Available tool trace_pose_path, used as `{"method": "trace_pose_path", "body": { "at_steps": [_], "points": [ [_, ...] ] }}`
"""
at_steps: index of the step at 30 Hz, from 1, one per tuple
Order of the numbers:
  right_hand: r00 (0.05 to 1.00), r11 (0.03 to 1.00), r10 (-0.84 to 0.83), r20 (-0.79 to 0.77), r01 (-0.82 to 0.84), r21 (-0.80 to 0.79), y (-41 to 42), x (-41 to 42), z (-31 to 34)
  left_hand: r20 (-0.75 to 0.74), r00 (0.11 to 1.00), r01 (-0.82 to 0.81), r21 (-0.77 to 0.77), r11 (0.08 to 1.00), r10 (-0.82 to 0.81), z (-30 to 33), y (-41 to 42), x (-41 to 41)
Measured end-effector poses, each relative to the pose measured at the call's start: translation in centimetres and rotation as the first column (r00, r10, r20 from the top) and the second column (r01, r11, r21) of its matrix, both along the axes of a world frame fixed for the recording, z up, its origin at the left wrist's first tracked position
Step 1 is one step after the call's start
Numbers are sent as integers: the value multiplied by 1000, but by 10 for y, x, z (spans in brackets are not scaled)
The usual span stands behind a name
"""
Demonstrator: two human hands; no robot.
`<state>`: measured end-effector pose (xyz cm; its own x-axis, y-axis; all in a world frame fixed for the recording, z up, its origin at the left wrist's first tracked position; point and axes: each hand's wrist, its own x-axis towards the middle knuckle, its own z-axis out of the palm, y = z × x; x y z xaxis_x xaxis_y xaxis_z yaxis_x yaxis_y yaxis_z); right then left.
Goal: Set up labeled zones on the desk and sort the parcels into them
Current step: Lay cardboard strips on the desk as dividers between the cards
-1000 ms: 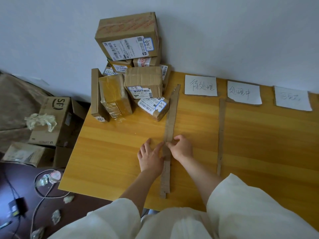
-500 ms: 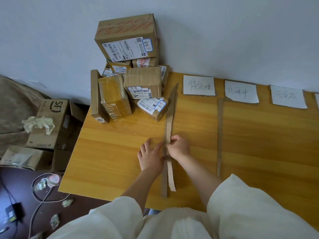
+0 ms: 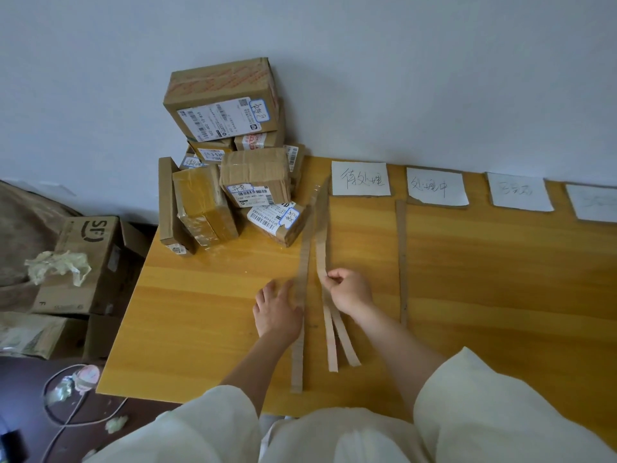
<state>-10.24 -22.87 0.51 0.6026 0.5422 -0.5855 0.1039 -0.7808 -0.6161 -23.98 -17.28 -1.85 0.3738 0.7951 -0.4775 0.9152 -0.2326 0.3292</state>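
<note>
A long cardboard strip (image 3: pixel 299 349) lies lengthwise on the wooden desk (image 3: pixel 207 295), and my left hand (image 3: pixel 277 309) presses flat on it with straight fingers. My right hand (image 3: pixel 349 290) pinches thinner cardboard strips (image 3: pixel 322 248), lifted off the first strip and drawn to the right; their near ends (image 3: pixel 340 345) splay apart. Another strip (image 3: pixel 402 262) lies further right as a divider. Several white handwritten label sheets (image 3: pixel 360 178) line the desk's back edge. A pile of taped brown parcels (image 3: pixel 233 182) with shipping labels stands at the back left corner.
A wall runs right behind the desk. On the floor to the left are an open SF carton (image 3: pixel 86 262) with crumpled paper (image 3: pixel 56 267), flattened packaging (image 3: pixel 30 335), a cable (image 3: pixel 56 406) and scraps. My pale sleeves fill the bottom of the view.
My right hand has peeled thin strips away from the wide strip and pulled them rightwards, so they now fan apart. My left hand has stayed pressing the wide strip.
</note>
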Motion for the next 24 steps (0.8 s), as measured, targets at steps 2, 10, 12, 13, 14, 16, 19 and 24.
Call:
{"method": "trace_pose_path", "body": {
  "at_steps": [2,10,12,13,14,16,19,24],
  "points": [
    [998,999,-14,-58,15,29,2,-2,0,9,999,-33,-6,999,33,4,-1,2],
    [1000,987,0,-31,5,159,-8,5,19,72,991,-118,16,993,116,13,-17,16],
    [1000,982,0,-7,1,190,-17,13,29,115,986,-125,25,992,122,15,-24,23],
    [1000,978,-3,7,1,207,-22,17,33,133,984,-124,31,992,118,16,-28,27],
    [1000,974,-8,15,4,226,-27,22,37,148,983,-116,39,993,109,18,-31,32],
    [999,964,-24,28,16,264,-40,32,46,175,981,-92,52,994,81,21,-38,41],
    [998,945,-50,41,34,324,-63,48,60,214,976,-61,73,995,44,26,-47,59],
    [992,902,-125,22,105,418,-104,75,84,242,969,20,115,993,-47,31,-65,89]
  ]
}}
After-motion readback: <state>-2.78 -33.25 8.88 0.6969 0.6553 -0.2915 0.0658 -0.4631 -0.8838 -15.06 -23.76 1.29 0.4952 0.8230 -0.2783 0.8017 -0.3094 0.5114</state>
